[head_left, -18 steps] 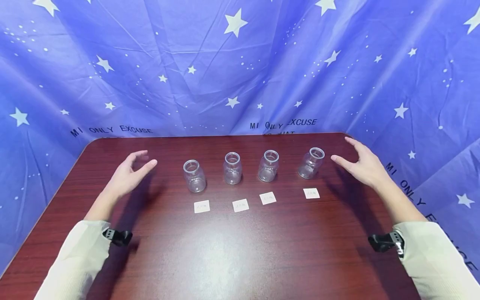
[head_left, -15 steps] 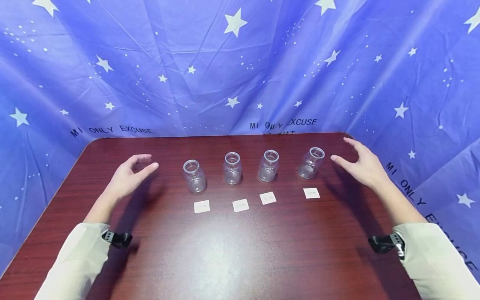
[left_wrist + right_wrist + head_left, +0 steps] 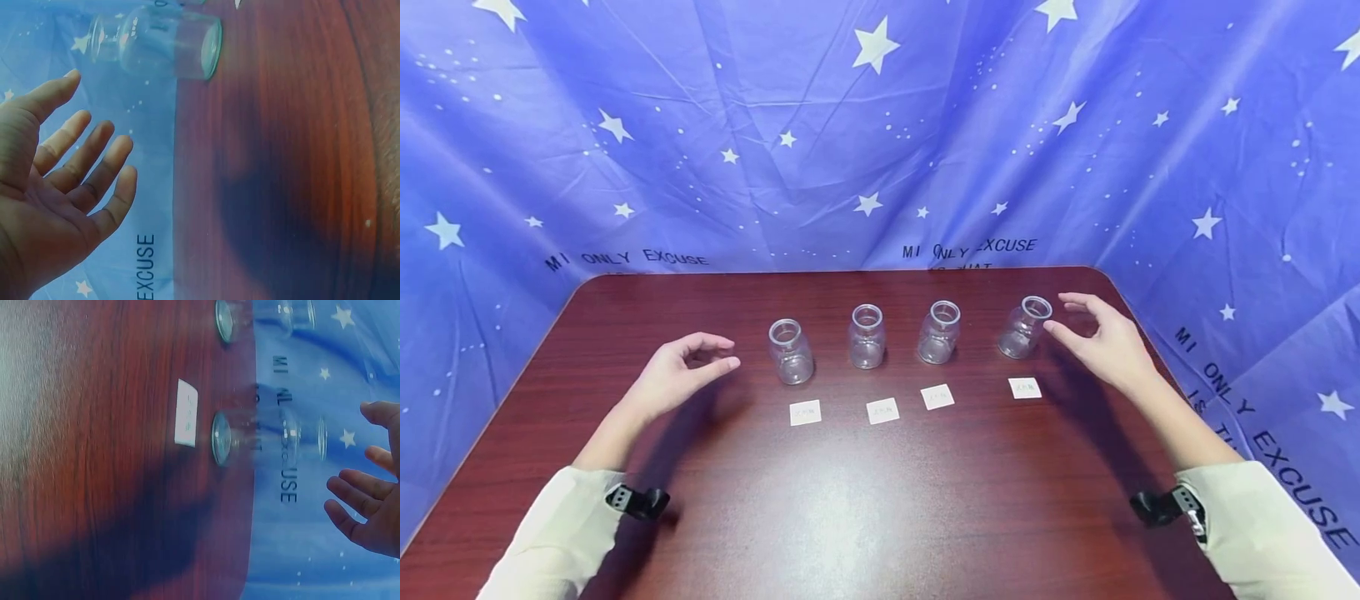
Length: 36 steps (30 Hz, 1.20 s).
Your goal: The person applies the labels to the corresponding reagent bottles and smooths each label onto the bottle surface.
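Several clear glass jars stand upright in a row on the table. My left hand (image 3: 681, 371) holds nothing; its fingers are relaxed, left of the leftmost jar (image 3: 792, 354) and apart from it. In the left wrist view that jar (image 3: 165, 44) shows beyond the thumb. At the other end, my right hand (image 3: 1105, 342) is beside the rightmost jar (image 3: 1021, 329), thumb tip close to its rim. The right wrist view shows a gap between this jar (image 3: 262, 437) and the loosely bent fingers (image 3: 353, 494). Two middle jars are the second (image 3: 867, 340) and third (image 3: 938, 335).
In front of each jar lies a small white paper card with faint writing, such as the leftmost card (image 3: 805, 412) and the rightmost card (image 3: 1025, 388). The dark red wooden table (image 3: 850, 517) ends at a blue star-printed curtain (image 3: 820, 183).
Both hands have moved inward. The left hand came right and a little nearer the body, closer to the leftmost jar; the right hand moved left, closer to the rightmost jar. The jars stayed put.
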{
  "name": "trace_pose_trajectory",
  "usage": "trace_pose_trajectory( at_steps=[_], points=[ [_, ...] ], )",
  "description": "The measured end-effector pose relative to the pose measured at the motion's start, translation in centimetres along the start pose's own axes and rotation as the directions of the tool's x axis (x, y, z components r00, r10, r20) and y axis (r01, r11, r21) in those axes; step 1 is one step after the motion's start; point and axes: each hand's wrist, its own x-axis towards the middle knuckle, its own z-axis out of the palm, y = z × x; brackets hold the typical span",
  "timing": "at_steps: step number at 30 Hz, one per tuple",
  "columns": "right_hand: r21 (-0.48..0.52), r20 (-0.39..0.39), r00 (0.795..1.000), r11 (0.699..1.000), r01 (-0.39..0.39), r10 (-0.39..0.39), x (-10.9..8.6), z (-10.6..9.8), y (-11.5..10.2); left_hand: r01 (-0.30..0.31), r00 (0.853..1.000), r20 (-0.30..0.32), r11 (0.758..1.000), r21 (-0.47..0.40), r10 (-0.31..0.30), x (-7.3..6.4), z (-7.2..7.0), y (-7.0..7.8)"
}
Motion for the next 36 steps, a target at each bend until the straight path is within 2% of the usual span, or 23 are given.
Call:
trace_pose_trajectory(
  at_steps=[9, 21, 30, 36],
  points=[
    [-0.002, 0.003, 0.997, 0.997, 0.074, -0.074, -0.2, 1.3, -1.9, -0.030, 0.996, 0.078, 1.000, -0.006, 0.031, -0.3, 1.0, 1.2],
    [0.112, 0.060, 0.990, 0.986, 0.122, -0.129, -0.8, 3.4, -4.0, -0.052, 0.992, 0.121, 0.998, 0.034, 0.047, -0.2, 2.5, 1.5],
    [0.099, 0.094, 0.976, 0.978, 0.186, -0.195, -1.2, 5.4, -5.5, -0.061, 0.986, 0.157, 0.998, 0.009, 0.059, -0.5, 3.7, 1.7],
    [0.128, 0.103, 0.958, 0.959, 0.253, -0.266, -1.3, 6.9, -6.3, -0.115, 0.975, 0.190, 0.993, -0.008, 0.114, -0.5, 4.8, 1.8]
  ],
)
